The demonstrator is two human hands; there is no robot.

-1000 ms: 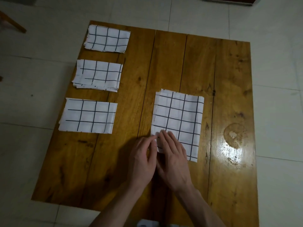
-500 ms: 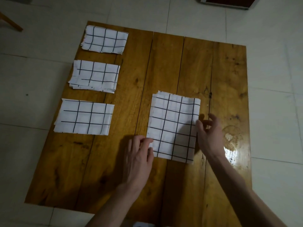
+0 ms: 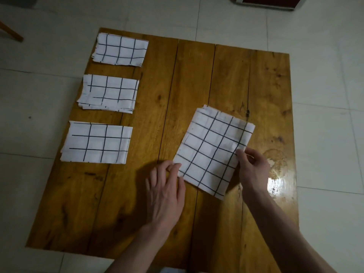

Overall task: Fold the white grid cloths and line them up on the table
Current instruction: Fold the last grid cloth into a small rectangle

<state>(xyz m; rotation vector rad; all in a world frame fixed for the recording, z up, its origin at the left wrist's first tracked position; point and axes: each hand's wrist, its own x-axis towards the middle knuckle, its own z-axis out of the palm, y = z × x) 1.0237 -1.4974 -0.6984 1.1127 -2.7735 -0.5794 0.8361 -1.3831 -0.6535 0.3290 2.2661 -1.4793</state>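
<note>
A half-folded white grid cloth (image 3: 211, 149) lies on the wooden table (image 3: 153, 95), turned at an angle, its far end leaning right. My right hand (image 3: 253, 166) pinches its right edge between thumb and fingers. At the cloth's near left corner my left hand (image 3: 167, 186) holds the edge with its fingertips. Three folded grid cloths stand in a column along the table's left side: the far one (image 3: 121, 49), the middle one (image 3: 109, 93) and the near one (image 3: 97, 142).
A glossy worn patch (image 3: 279, 170) marks the table's right side beside my right hand. Pale floor tiles surround the table. A wooden leg (image 3: 10, 31) shows at far left, and a dark framed object (image 3: 267, 1) at the top edge.
My right hand went from the cloth's near edge to its right edge and gripped it. The cloth has rotated clockwise from square to slanted. My left hand stays at the near left corner.
</note>
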